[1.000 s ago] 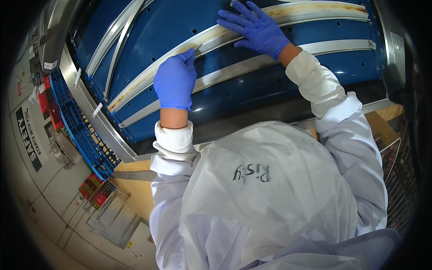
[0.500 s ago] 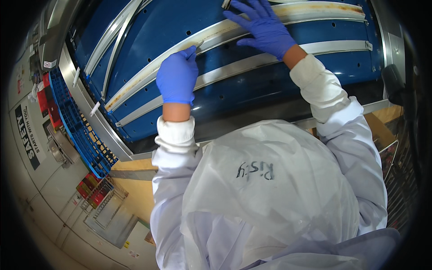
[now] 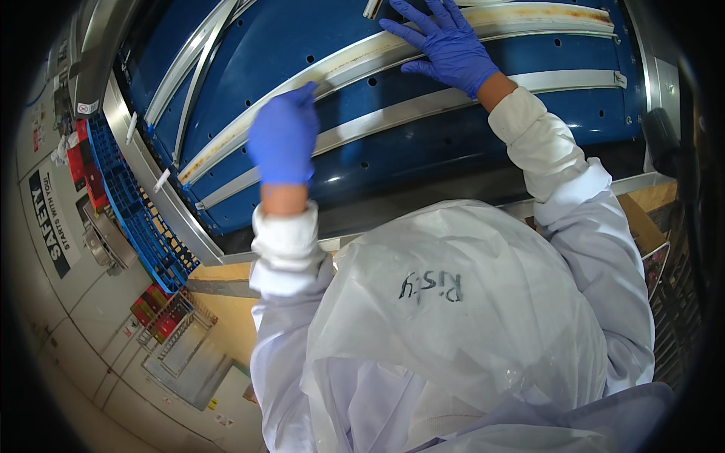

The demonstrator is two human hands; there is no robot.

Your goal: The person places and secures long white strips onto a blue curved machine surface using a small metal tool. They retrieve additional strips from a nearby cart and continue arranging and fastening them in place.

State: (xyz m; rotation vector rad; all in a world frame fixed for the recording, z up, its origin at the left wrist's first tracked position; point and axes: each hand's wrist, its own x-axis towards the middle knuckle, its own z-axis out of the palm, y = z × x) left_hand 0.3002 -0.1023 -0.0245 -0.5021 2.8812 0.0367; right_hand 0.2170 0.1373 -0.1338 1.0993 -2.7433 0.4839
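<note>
A blue surface point(image 3: 423, 136) with small holes lies before me, crossed by long curved strips. One off-white strip point(image 3: 355, 57) has rusty brown stains, and a paler strip point(image 3: 385, 113) runs on its near side. My left hand point(image 3: 285, 136), in a blue glove, is closed at the stained strip. It is slightly blurred, and whatever its fingers pinch cannot be made out. My right hand point(image 3: 449, 49), gloved alike, rests open with fingers spread over the same strip. A small light-coloured piece point(image 3: 371, 8) lies near its fingertips, cut off by the top edge.
A metal frame point(image 3: 155, 177) with short white pegs borders the blue surface on the left. Beyond it are a blue plastic pallet point(image 3: 132, 204) and red crates point(image 3: 161, 313). At right hangs a dark handle-like part point(image 3: 663, 143). White plastic point(image 3: 453, 302) covers my torso.
My left hand has moved left and a little nearer along the stained strip. A thin tip seen beside its fingers earlier no longer shows. The right hand has barely shifted, its fingers still spread.
</note>
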